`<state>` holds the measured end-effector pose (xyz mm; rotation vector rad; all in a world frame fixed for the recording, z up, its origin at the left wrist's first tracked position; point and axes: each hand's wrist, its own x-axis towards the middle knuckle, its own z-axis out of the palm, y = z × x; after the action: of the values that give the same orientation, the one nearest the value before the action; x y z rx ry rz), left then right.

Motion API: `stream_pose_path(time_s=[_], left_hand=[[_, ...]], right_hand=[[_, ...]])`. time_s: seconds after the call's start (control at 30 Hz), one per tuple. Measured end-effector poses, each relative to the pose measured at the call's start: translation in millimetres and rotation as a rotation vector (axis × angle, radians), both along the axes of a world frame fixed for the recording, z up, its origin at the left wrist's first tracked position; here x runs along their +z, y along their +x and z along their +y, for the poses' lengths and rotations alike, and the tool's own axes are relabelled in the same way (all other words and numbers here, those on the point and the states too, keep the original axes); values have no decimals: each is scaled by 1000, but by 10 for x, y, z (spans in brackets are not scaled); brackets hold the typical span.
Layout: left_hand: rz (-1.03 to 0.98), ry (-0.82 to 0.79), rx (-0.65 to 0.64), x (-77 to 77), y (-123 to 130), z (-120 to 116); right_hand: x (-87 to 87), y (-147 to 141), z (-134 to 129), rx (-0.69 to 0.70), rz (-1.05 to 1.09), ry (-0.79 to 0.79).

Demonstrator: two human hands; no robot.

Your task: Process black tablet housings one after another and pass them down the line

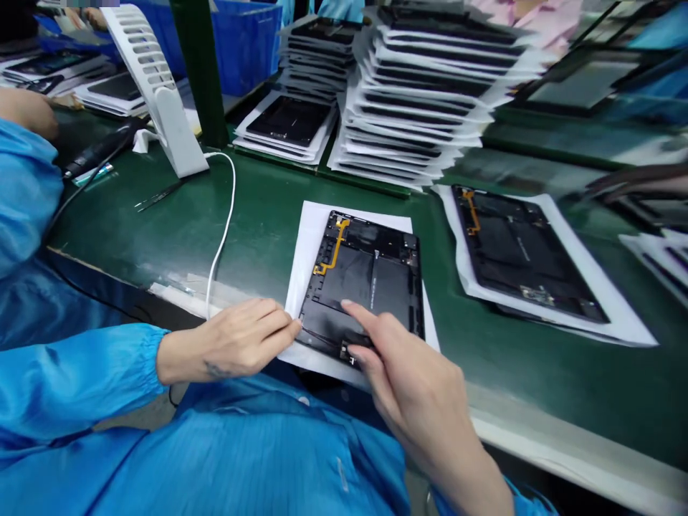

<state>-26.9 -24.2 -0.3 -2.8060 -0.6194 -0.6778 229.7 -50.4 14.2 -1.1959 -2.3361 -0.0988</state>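
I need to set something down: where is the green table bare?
The green table is bare beyond the left hand, between the white cable and the paper under the centre device, and on the near side of the right-hand device. Stacks crowd the back.

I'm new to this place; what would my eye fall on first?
Probably the tall stack of dark panels and white sheets, rising beyond the open black device. Next, the device itself, an orange strip at its upper left, left hand at its edge, right hand over its lower part.

left hand (243, 337): bunched, palm down | right hand (416, 376): pointing, half-curled
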Motion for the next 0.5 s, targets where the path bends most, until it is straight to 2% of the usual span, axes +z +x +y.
stream_pose_path(time_s=[0.13, 0.27, 0.33, 0.5], left_hand=[[-74, -214, 70, -41, -25, 153], [-33, -405, -4, -51, -35, 221], [-32, -450, -23, -64, -30, 213], [-93, -467, -3, -128, -3, 177]], right_hand=[[-71, -47, -32, 23, 115, -26], [-147, -112, -30, 134, 149, -62], [-195, -148, -33, 160, 135, -65], [-279, -210, -57, 114, 69, -4]])
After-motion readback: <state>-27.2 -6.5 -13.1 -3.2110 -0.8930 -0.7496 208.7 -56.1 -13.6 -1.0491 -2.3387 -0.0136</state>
